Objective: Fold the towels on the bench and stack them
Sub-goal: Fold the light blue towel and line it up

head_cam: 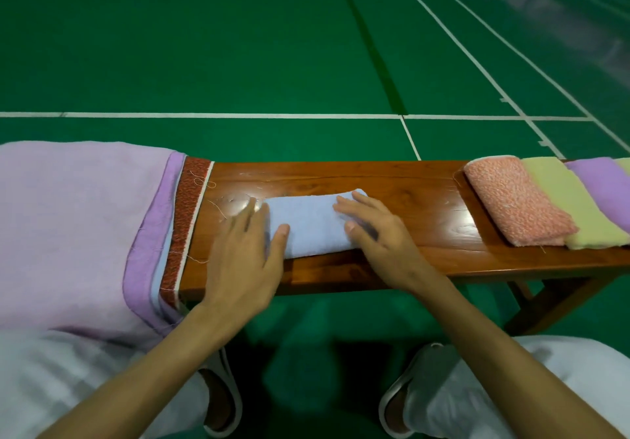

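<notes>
On the bench [409, 179], both flat hands press the blue towel [308, 225].

No readable text, labels, brands or numbers appear anywhere in this view

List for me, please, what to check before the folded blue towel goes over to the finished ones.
1. Blue towel folded compactly: ok, it lies as a narrow rectangle on the bench.
2. Hands placed: ok, left hand at its left end, right hand flat on its right end.
3. Grip for lifting: not ok, fingers lie straight and nothing is pinched.
4. Path to the right: ok, only bare wood lies between.
5. Finished towels squared: not ok, pink towel, yellow-green towel and purple towel lie staggered.
6. Unfolded pile steady on the left end: cannot tell.
</notes>
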`<state>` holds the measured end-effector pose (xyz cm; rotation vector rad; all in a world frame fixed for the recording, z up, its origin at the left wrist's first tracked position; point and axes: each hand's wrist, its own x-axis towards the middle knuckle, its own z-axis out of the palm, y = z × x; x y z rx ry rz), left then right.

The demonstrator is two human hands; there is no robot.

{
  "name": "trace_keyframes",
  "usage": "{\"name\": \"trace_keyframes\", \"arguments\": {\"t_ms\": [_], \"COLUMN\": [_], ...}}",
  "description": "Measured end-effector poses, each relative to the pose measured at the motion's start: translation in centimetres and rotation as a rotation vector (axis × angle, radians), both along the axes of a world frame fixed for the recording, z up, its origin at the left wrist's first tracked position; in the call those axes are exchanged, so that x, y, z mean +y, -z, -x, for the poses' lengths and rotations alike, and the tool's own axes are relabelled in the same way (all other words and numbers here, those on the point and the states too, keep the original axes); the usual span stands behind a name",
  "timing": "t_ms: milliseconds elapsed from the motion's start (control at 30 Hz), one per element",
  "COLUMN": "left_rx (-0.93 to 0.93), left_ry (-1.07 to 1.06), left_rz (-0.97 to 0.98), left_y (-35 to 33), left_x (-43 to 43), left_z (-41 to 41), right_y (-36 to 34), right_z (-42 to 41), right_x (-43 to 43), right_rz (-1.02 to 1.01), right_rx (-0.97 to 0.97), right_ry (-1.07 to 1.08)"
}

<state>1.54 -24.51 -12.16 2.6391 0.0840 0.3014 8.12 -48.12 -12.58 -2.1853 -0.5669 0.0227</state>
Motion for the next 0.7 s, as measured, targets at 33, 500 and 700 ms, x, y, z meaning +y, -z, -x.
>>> {"name": "trace_keyframes", "arguments": {"t_ms": [33,500,700], "left_rx": [-0.061,0.298,0.358], "left_ry": [-0.066,-0.148,-0.196], "left_rz": [-0.038,-0.008,0.544], "left_y": [-0.4,-2.1,-1.6], "left_x": [0.7,-1.8,-2.7], "left_z": [-0.2,-4.1,-7.0], "right_y": [-0.8,-3.2,-3.3], "right_z": [-0.3,-2.6,-2.8], "right_x": [-0.1,2.0,-0.8], "right_rz": [-0.074,0.447,0.092], "right_rx": [-0.012,0.333,0.525], "right_ry": [0.06,0.501,0.478]}}
